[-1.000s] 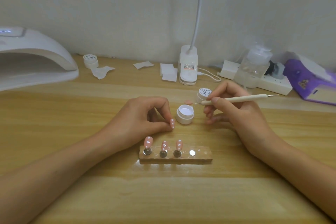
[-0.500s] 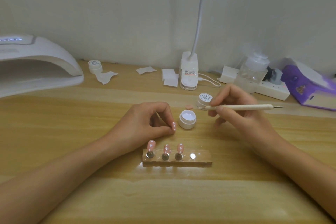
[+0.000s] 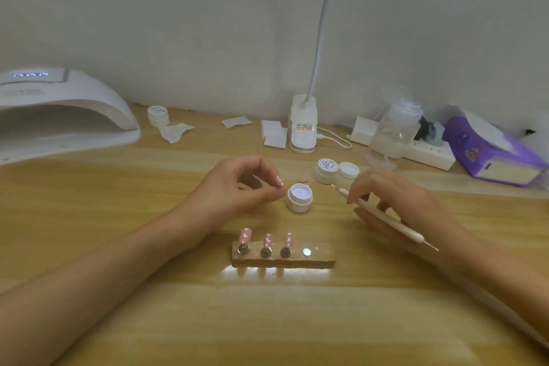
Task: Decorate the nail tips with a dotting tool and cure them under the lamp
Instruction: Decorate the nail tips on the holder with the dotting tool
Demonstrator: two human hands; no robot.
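Observation:
My left hand pinches a pink nail tip with white dots, just left of an open white gel pot. My right hand holds the cream dotting tool, which lies slanted across its fingers, one metal end near a closed labelled pot. A wooden holder in front carries three dotted pink nail tips on studs and one bare stud. The white curing lamp stands at the far left, its display lit.
A loose pot lid and a small pink disc lie by the pots. Along the wall are another small pot, paper wipes, a desk-lamp base, a clear pump bottle, a power strip and a purple box.
My right hand has dropped to the right and turned the dotting tool from level to slanted, uncovering the closed pot and lid. My left hand keeps the nail tip, raised slightly.

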